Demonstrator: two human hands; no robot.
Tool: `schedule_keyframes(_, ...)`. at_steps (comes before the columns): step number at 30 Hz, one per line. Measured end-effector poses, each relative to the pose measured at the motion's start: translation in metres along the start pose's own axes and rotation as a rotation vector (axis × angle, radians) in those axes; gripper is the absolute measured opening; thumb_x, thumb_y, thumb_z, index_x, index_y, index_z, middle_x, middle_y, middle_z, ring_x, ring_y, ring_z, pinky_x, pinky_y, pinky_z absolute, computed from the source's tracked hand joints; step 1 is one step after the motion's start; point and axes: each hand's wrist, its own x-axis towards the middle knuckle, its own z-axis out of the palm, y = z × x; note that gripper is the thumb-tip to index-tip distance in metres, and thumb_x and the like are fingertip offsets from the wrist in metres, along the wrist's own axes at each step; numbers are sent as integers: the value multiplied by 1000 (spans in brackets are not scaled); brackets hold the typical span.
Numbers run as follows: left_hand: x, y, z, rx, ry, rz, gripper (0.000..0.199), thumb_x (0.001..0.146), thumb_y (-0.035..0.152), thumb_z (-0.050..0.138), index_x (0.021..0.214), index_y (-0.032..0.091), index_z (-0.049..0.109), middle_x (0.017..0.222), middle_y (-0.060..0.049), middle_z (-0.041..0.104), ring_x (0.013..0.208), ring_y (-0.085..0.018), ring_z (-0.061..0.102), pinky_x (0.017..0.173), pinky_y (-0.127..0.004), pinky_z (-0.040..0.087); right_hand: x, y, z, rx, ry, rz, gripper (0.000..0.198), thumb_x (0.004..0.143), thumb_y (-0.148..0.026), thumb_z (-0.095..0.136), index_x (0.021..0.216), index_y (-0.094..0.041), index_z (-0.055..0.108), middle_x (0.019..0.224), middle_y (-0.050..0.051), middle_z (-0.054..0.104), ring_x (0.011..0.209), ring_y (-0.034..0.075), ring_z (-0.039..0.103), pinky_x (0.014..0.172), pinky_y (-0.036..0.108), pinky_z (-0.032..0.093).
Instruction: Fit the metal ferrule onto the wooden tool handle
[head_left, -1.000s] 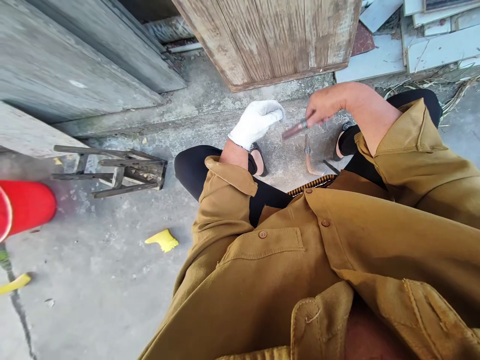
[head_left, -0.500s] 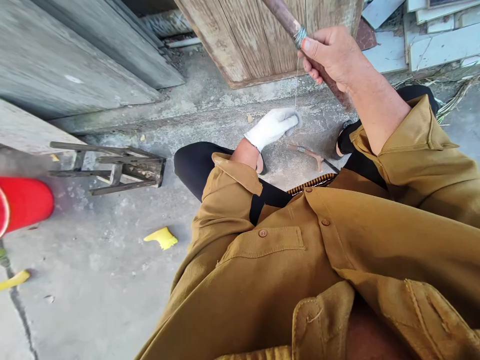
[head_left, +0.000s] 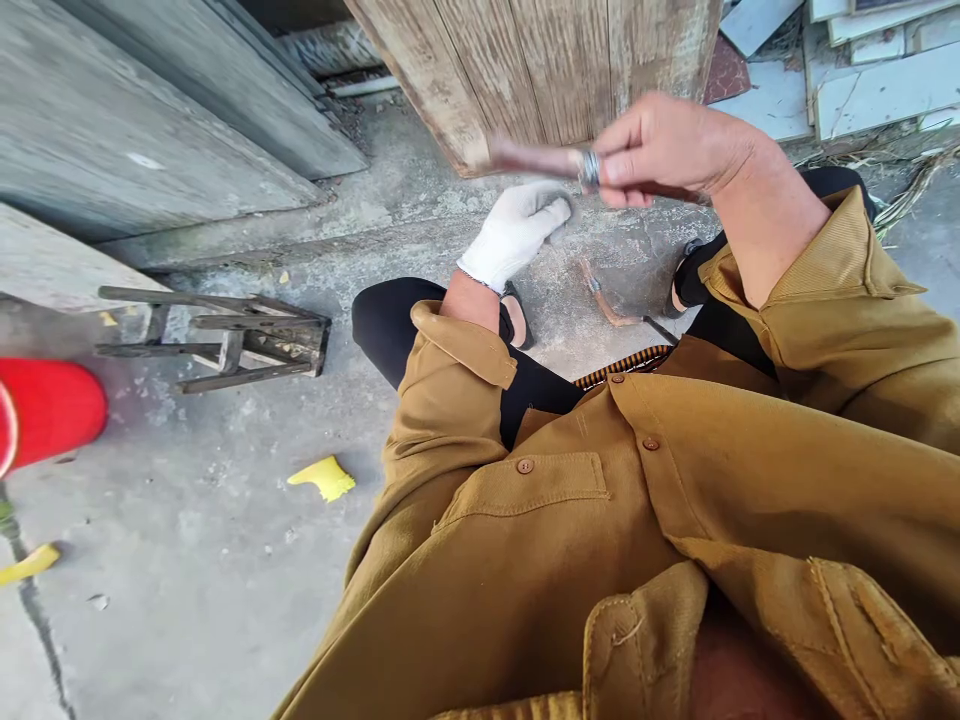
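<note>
In the upper middle of the frame, the bare right hand has its grip closed around a rusty brown metal rod wound with thin wire, held level. Below it, the white-gloved left hand is curled near the concrete floor; what it holds cannot be told. A bent rusty rod lies just beside it.

Glove: white. Rod: reddish-brown, grey wire band. Jacket: mustard, brown buttons. Trousers: black. Strap: orange-and-black stripes. Bucket: red. Scrap: yellow. Door: weathered brown-grey. Floor: grey.
</note>
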Motion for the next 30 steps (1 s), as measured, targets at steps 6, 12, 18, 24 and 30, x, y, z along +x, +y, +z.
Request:
schedule_keyframes(6,0,-4,27,137,-46,-18,17,100,24,60,92,16,73,70,-1,58,76,-18,64,77,-30,49,12,2,3,264,397,88,46,72,-73,87,76,-35,60,71,3,65,75,18,44,64,37,38)
schedule_keyframes(12,-24,20,21,427,-77,26,23,98,25,56,91,15,76,79,-4,70,94,-23,71,94,-33,53,19,10,0,-373,503,387,47,101,-47,74,64,-27,54,47,-2,42,69,15,41,66,32,32)
schedule_keyframes(18,-44,33,4,560,-39,62,22,94,29,58,91,18,77,89,-6,75,98,-26,72,95,-36,54,15,15,15,-660,150,386,31,93,-13,80,67,-16,64,45,-8,39,59,11,32,67,31,23)
schedule_keyframes(24,-31,40,-19,453,10,113,12,89,24,64,86,21,75,85,-6,73,94,-25,69,92,-36,53,5,13,30,-693,-246,311,16,100,-22,76,107,-14,88,62,-2,64,64,14,51,70,30,30)
schedule_keyframes(30,5,39,-28,305,-41,132,7,83,24,68,82,19,74,79,-3,71,86,-22,67,86,-35,55,-7,-9,27,-719,-285,189,23,100,-30,70,110,-20,88,70,-2,64,71,15,51,72,30,32)
